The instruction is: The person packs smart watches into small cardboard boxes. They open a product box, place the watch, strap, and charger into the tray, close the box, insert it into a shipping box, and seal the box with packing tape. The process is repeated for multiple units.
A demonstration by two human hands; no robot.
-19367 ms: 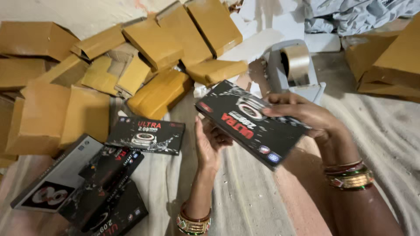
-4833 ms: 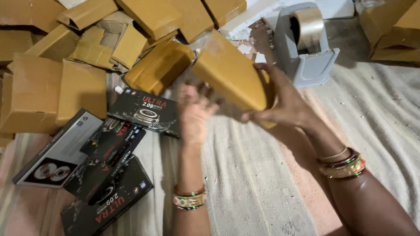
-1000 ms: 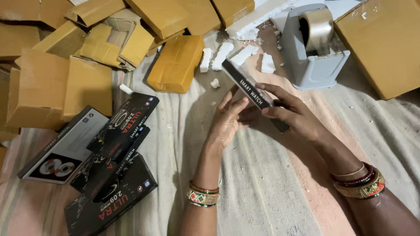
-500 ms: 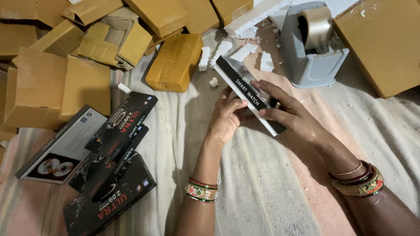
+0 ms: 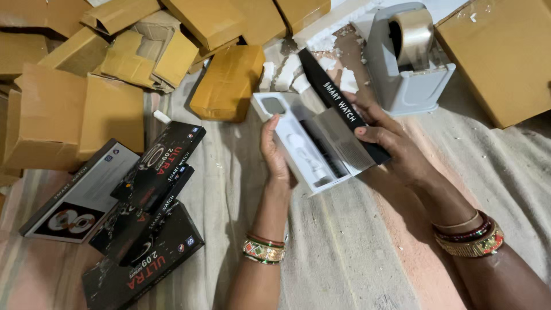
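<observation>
My left hand [image 5: 278,154] cups the white tray [image 5: 304,148] from its left side, fingers closed along its edge. My right hand [image 5: 396,150] grips the black lid [image 5: 343,112], thumb laid over its inner face, tilting it up and away like an open book cover. So the box is open between my palms, above the cloth [image 5: 344,252], and I can see the pale watch and strap lying in the tray's recesses; nothing has been lifted out yet. The opening looks done to me; the contents are untouched.

Just beyond the lid stands the grey tape dispenser [image 5: 407,74], with white foam bits [image 5: 287,74] beside it. A taped brown parcel [image 5: 228,83] lies near the tray's top corner. To my left, black boxes [image 5: 143,218] lie stacked, unopened as far as I can judge, and brown cartons [image 5: 74,109] are piled further out.
</observation>
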